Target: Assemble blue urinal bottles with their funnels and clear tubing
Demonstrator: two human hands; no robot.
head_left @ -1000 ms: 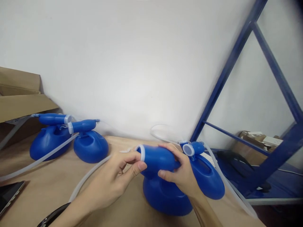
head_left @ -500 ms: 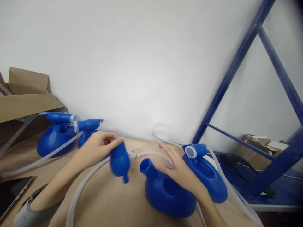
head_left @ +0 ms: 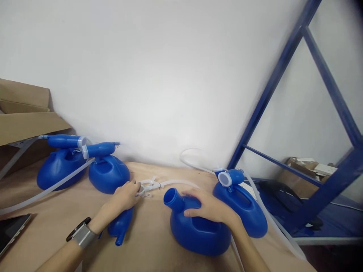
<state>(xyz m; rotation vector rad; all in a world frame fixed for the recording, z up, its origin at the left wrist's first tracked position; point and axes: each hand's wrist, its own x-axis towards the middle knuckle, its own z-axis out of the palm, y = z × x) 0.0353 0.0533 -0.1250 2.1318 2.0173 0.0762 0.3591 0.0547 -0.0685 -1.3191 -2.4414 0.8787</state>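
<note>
Low in the middle of the frame, the right hand point(head_left: 210, 207) lies flat and open on top of the blue container point(head_left: 198, 232), gripping nothing. To its left, the left hand point(head_left: 126, 195) is loosely curled, its fingertips point(head_left: 137, 187) at the white end of the clear tube point(head_left: 149, 187); whether they pinch it cannot be told. A blue spout piece point(head_left: 120, 226) lies on the table point(head_left: 56, 211) under that wrist.

No writing, brand or number can be read anywhere in the frame: the blue jug point(head_left: 198, 230) at lower centre shows no legible mark, the dark screen point(head_left: 11, 231) at lower left shows none, and the small boxes point(head_left: 310, 166) at lower right possibly carry print, too blurred to tell.
</note>
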